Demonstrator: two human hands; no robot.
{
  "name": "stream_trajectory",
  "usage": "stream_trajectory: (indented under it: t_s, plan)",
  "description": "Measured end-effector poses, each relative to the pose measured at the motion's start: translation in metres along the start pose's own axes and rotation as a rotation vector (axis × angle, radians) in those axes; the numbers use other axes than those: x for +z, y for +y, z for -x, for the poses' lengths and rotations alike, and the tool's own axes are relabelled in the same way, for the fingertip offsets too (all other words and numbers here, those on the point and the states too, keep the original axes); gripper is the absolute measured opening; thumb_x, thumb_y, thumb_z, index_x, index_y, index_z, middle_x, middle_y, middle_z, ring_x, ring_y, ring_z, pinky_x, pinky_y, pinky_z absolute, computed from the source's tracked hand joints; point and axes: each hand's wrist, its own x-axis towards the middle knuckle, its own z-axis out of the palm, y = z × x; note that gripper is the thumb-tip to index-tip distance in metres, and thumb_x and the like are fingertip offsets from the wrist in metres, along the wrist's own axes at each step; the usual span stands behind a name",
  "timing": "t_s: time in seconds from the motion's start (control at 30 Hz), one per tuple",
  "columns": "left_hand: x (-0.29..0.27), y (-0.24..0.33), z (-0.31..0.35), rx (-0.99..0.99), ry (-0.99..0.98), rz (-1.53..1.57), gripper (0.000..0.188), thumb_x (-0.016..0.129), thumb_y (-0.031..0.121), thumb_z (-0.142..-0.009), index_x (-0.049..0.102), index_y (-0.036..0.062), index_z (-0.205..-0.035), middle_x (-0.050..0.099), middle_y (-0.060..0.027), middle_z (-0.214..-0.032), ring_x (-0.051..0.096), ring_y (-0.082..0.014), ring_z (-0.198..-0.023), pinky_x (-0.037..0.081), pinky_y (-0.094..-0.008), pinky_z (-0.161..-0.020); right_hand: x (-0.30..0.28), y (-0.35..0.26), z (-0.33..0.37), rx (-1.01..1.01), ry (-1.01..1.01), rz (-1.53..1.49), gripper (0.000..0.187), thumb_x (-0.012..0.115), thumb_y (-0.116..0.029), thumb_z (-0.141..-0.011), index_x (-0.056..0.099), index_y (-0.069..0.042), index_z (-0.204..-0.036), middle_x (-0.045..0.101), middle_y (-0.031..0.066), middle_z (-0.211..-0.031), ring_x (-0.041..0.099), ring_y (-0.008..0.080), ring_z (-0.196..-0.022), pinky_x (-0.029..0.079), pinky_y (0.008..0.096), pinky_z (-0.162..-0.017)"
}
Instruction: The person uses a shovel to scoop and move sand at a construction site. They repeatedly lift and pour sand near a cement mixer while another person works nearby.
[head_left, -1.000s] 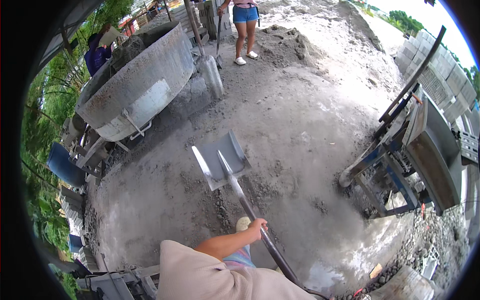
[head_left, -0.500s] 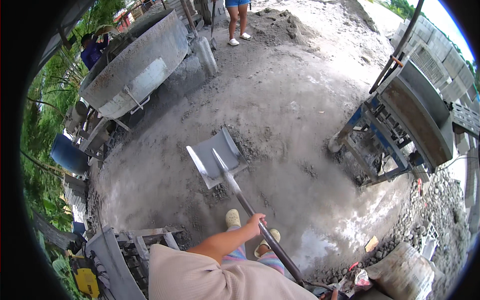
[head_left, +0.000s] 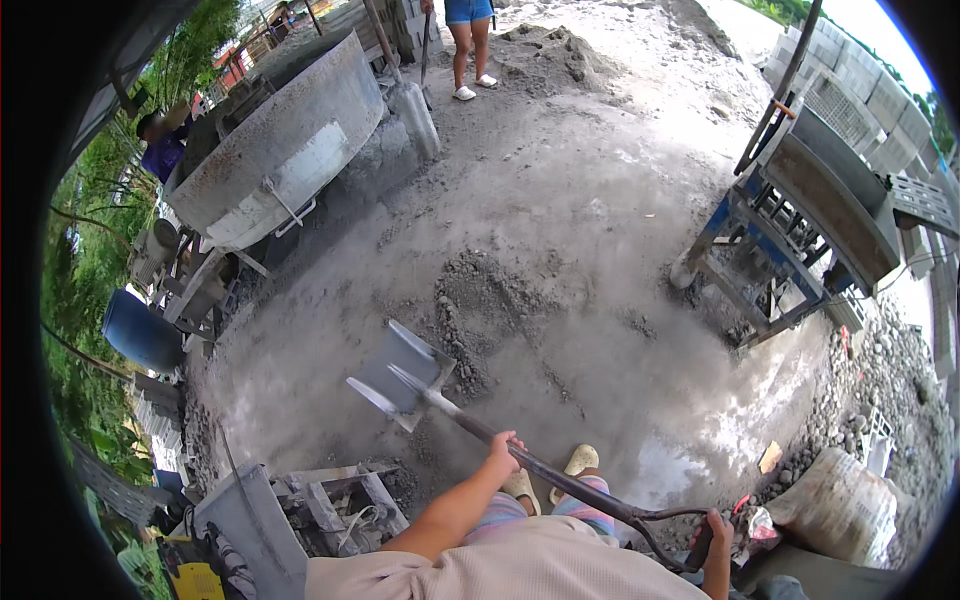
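Beside the dark gravel [head_left: 482,315], the shovel [head_left: 555,473] hangs in my hold, left grip [head_left: 507,447] wrapped around its shaft [head_left: 600,497], right grip [head_left: 715,540] around its handle [head_left: 672,515]; gravel snagging the blade [head_left: 410,360] could wrench it if either slackens.

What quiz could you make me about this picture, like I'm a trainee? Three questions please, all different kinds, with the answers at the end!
1. Pick one: what colour is the barrel at the left side of the picture?
A) red
B) blue
C) white

2. True or false: the person's right hand is holding the shovel.

3. Short answer: which of the person's hands is nearer to the shovel's blade?

Key:
1. B, blue.
2. True.
3. Left: the left hand grips the shovel closer to the blade.
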Motion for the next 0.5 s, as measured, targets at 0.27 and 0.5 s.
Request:
stream_trajectory:
  t_s: [0.27,0.5]
  plan:
    - [-0.023,0.083,0.003,-0.032,0.159,0.235,0.019,0.061,0.009,-0.070,0.045,0.0116,-0.059,0.051,-0.0005,-0.058,0.053,-0.0154,-0.052,0.049,-0.0312,-0.048,0.123,-0.094,0.050,0.086,-0.938,-0.830,0.030,0.048,-0.009,-0.073,0.047,-0.001,-0.102,0.043,0.0061,-0.063,0.043,0.0168,-0.048,0.040,0.0332,-0.042]
    - [0.007,0.129,0.020,-0.167,-0.276,-0.074,0.027,0.060,0.012,-0.075,0.048,0.0069,-0.099,0.056,-0.0111,-0.088,0.058,-0.0283,-0.079,0.047,-0.0460,-0.072,0.266,-0.148,0.154,-0.259,-1.127,-0.018,0.035,0.062,-0.005,-0.059,0.044,-0.001,-0.089,0.052,0.0076,-0.065,0.053,0.0151,-0.049,0.042,0.0266,-0.046]
